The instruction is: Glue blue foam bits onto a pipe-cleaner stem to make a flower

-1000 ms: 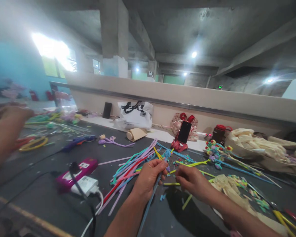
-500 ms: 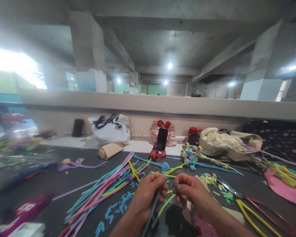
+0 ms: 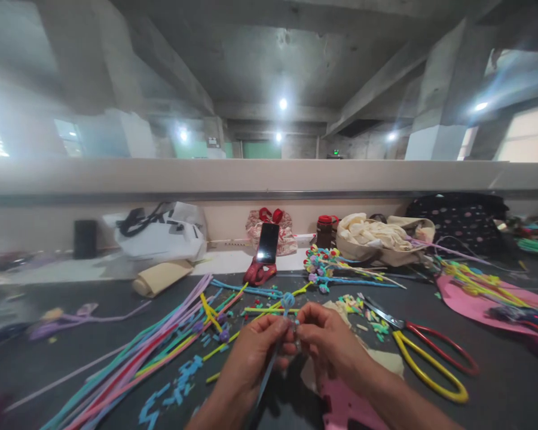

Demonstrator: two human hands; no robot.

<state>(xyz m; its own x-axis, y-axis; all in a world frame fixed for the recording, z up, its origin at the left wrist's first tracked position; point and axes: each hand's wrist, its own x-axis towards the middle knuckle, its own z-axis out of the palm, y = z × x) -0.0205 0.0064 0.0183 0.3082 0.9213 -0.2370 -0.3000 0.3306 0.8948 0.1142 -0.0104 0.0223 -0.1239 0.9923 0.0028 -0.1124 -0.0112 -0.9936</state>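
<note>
My left hand (image 3: 255,352) grips a long blue pipe cleaner (image 3: 262,385) whose tip ends in a small blue curl (image 3: 288,298) above my fingers. My right hand (image 3: 327,337) pinches the same stem just right of the left thumb, so both hands meet at the middle of the dark table (image 3: 94,334). A fan of coloured pipe cleaners (image 3: 161,340) lies to the left of my hands. Short blue offcuts (image 3: 179,382) are scattered below it.
Scissors with yellow and red handles (image 3: 425,358) lie to the right. A phone on a red stand (image 3: 265,254), a bunch of small pipe-cleaner flowers (image 3: 325,269), a cream cloth bag (image 3: 381,239) and a white bag (image 3: 161,233) line the back. Pink sheet (image 3: 475,304) at far right.
The view has swung right and the power strip and another person's arm at the left have left the picture. My hands have come closer together on the blue stem.
</note>
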